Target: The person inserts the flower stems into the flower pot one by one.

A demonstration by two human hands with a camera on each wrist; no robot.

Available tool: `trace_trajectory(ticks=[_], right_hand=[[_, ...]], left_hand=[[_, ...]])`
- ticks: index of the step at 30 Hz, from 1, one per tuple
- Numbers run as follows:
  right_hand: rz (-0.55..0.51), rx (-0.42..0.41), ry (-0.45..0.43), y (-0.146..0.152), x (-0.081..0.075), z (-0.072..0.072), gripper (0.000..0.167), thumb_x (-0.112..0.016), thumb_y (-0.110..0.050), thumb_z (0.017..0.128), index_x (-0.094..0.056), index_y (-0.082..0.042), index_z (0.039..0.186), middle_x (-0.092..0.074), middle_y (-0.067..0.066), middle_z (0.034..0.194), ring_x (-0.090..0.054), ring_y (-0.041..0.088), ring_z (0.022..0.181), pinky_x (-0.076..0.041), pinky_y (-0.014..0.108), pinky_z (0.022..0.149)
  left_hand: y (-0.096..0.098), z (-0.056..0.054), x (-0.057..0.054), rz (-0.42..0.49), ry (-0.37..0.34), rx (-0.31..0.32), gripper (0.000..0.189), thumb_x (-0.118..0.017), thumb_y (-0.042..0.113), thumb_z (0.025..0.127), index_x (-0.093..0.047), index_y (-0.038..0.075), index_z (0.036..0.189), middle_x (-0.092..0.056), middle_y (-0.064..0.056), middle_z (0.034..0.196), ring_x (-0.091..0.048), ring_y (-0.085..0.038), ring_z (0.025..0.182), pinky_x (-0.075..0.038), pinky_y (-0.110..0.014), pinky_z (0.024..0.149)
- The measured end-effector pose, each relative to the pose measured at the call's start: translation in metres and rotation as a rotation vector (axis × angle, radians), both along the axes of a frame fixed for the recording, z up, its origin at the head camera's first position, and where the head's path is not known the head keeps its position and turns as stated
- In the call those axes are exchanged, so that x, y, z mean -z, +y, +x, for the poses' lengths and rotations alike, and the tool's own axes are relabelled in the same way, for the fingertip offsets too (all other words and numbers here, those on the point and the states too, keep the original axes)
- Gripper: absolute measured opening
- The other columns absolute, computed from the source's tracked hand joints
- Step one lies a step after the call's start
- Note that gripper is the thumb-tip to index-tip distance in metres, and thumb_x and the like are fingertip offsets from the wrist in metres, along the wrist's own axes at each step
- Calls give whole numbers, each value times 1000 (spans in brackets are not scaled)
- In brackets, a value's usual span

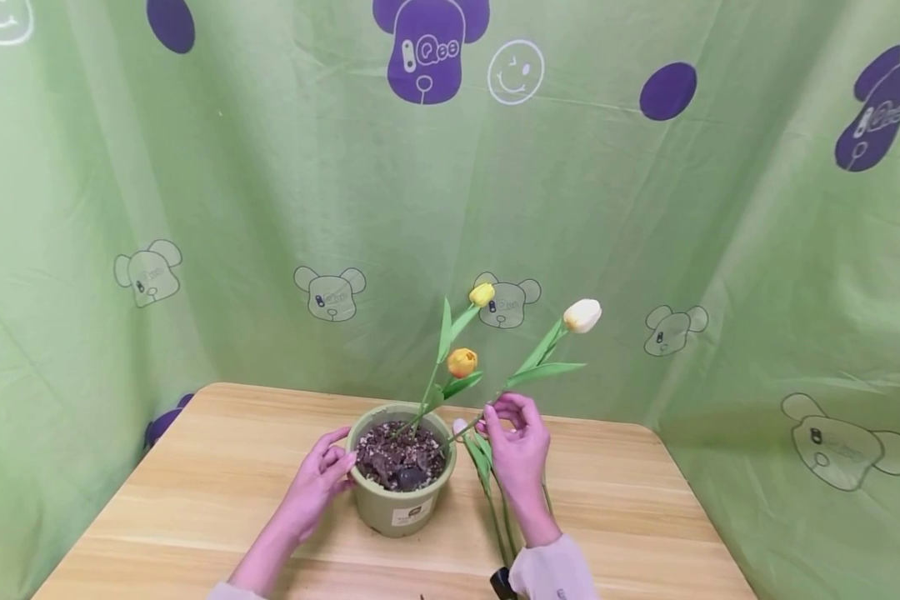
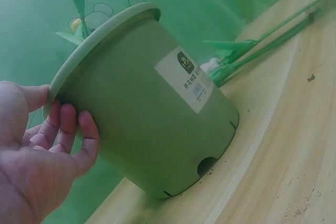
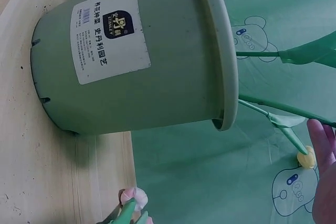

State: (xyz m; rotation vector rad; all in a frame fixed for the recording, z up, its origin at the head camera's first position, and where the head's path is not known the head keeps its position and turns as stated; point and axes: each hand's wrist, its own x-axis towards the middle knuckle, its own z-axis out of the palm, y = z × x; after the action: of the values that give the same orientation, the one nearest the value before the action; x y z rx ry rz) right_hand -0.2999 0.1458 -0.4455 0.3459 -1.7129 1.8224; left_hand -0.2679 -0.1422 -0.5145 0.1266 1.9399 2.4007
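Observation:
A green flower pot of dark soil stands on the table. My left hand grips its rim from the left, thumb over the edge and fingertips against the outer wall. A yellow tulip and an orange tulip rise from the soil. On the pot's right, my right hand pinches the stem of a white tulip. That stem slants down over the right rim, its lower end inside the pot. The right wrist view shows the right hand's fingers at the stem.
Several loose tulips lie on the wooden table right of the pot, partly under my right forearm. A small black object is by the right sleeve. Soil crumbs dot the tabletop. Green printed curtain surrounds the table.

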Motion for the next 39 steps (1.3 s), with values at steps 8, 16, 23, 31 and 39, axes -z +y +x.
trace_trajectory(ticks=[8, 16, 23, 31, 39], right_hand=[[-13, 9, -8, -1, -1, 10, 25, -68, 15, 89, -59, 12, 112, -64, 11, 96, -69, 14, 81, -67, 41, 71], [-65, -40, 121, -11, -9, 34, 27, -68, 14, 90, -54, 19, 113, -65, 8, 97, -69, 13, 84, -67, 32, 71], [-81, -64, 174, -22, -10, 43, 28, -67, 18, 89, -52, 23, 112, -65, 8, 98, -70, 13, 87, -67, 34, 72], [-52, -24, 178, -28, -6, 48, 25, -68, 16, 89, -55, 19, 110, -64, 14, 100, -69, 13, 85, -67, 33, 71], [1, 38, 216, -43, 5, 51, 23, -68, 17, 88, -57, 19, 108, -64, 21, 98, -70, 14, 82, -67, 34, 66]], left_hand=[[1, 1, 1, -4, 13, -1, 58, -58, 9, 103, -35, 3, 156, -60, -6, 103, -62, -15, 91, -62, -30, 88], [1, 1, -2, 15, -7, -9, 57, -59, 7, 102, -36, 4, 155, -60, -8, 103, -62, -16, 91, -62, -31, 89], [4, 3, -3, 39, -9, -14, 60, -61, 3, 100, -36, 2, 154, -60, -7, 100, -63, -16, 90, -63, -31, 89], [15, 11, -1, 80, -15, -9, 68, -65, 1, 96, -31, 3, 155, -60, -3, 94, -65, -14, 86, -64, -28, 87], [23, 15, 2, 76, -4, 17, 78, -67, 2, 95, -24, 5, 160, -60, -2, 94, -66, -12, 87, -64, -25, 86]])
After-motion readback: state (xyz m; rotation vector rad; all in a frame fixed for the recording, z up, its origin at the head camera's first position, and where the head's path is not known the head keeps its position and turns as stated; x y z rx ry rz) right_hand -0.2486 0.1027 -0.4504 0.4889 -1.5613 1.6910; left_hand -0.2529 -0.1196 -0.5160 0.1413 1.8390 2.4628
